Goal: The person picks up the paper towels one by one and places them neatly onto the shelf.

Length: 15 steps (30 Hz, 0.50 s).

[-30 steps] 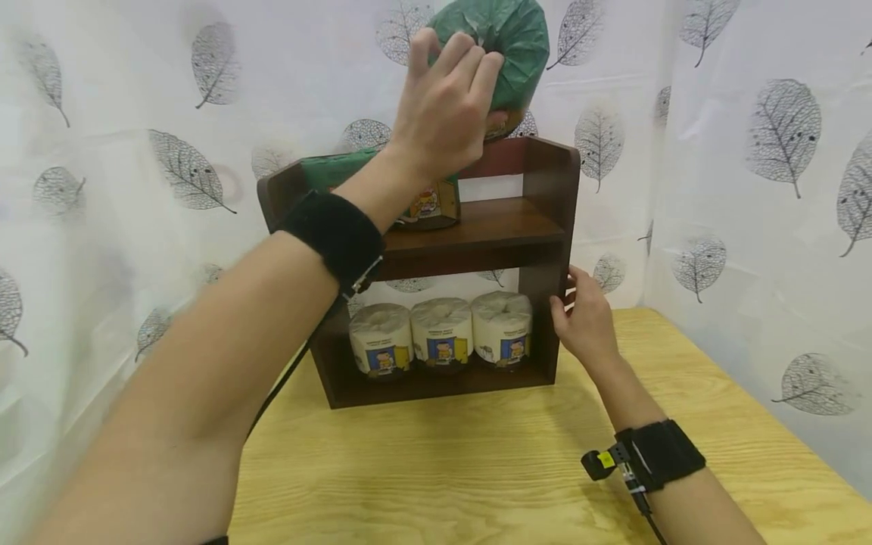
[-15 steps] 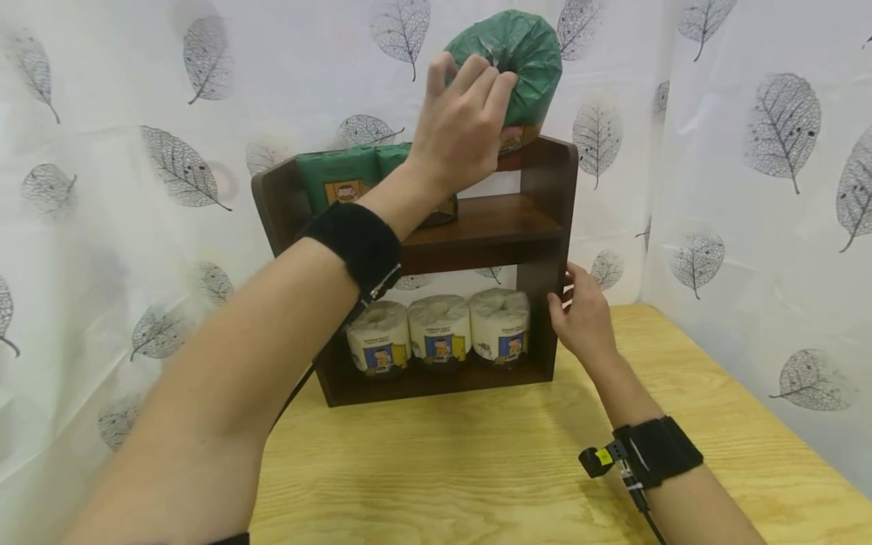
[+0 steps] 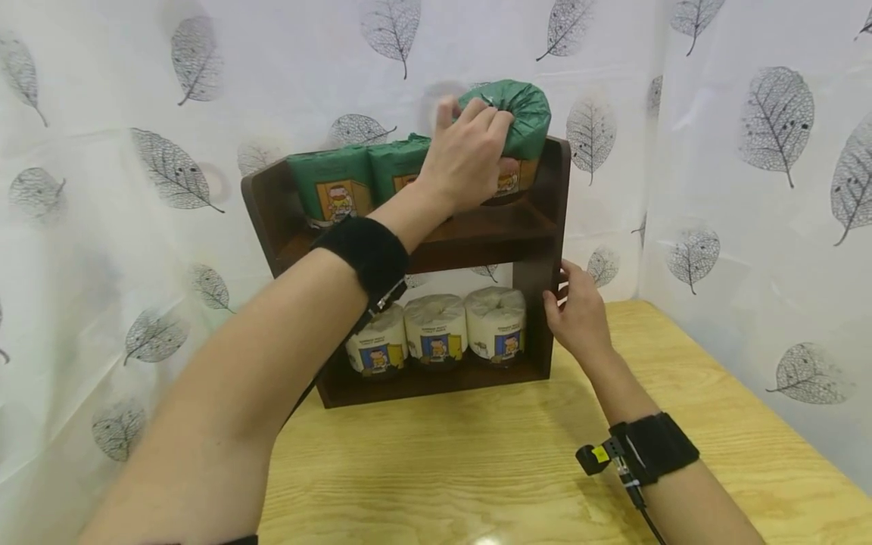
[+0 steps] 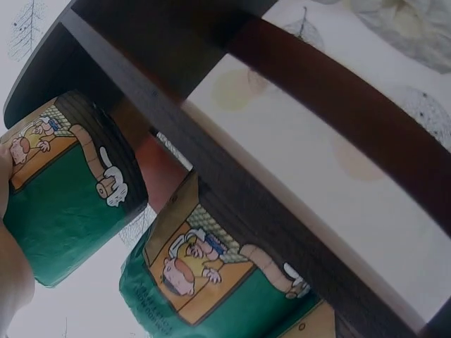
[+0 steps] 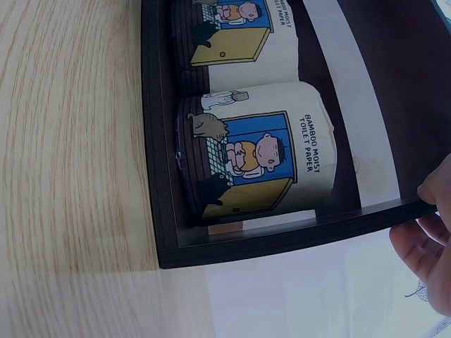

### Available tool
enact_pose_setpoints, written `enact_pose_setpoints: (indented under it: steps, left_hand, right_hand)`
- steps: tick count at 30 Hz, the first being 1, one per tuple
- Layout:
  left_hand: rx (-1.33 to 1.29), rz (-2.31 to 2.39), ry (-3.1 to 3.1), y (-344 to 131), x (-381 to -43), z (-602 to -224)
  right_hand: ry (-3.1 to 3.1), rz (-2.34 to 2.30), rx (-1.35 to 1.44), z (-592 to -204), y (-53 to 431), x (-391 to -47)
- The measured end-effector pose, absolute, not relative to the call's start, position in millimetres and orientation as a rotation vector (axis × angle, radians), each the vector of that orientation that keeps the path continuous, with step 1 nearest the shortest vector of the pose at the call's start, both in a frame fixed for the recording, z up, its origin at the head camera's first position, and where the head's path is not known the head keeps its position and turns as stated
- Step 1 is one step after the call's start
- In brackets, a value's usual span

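Observation:
My left hand (image 3: 470, 155) grips a green-wrapped toilet paper roll (image 3: 530, 125) from above, its fingers curled at the gathered top. The roll is slightly tilted at the right end of the upper board of a dark brown wooden shelf (image 3: 504, 248). In the left wrist view this roll (image 4: 77, 211) overlaps the space over the board, with a gap between it and the neighbouring green roll (image 4: 204, 274). My right hand (image 3: 579, 310) holds the shelf's right side panel; in the right wrist view the thumb (image 5: 431, 189) and fingers lie on either side of its edge.
More green rolls (image 3: 332, 178) stand at the upper board's left, partly hidden by my left arm. Three cream toilet paper rolls (image 3: 436, 325) line the lower board. The shelf stands on a light wooden table (image 3: 436, 454), before a leaf-patterned curtain (image 3: 286, 68).
My left hand has lowered the green roll from above the shelf to the upper board's right end. My right hand stays at the side panel.

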<state>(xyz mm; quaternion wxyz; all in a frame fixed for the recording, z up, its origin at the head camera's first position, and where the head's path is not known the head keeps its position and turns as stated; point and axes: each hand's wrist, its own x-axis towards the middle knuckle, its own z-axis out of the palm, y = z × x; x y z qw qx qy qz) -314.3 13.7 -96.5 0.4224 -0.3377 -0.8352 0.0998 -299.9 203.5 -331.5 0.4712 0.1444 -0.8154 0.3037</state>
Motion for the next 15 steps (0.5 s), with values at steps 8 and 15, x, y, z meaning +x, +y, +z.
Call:
enact_pose_setpoints:
  steps: [8, 15]
  left_hand:
    - [-0.849, 0.242, -2.302, 22, -318, -99]
    - [-0.833, 0.128, -2.565, 19, -329, -93]
  right_hand:
    - [-1.99, 0.734, 0.359, -331, 204, -301]
    - [-1.998, 0.76, 0.351, -333, 202, -301]
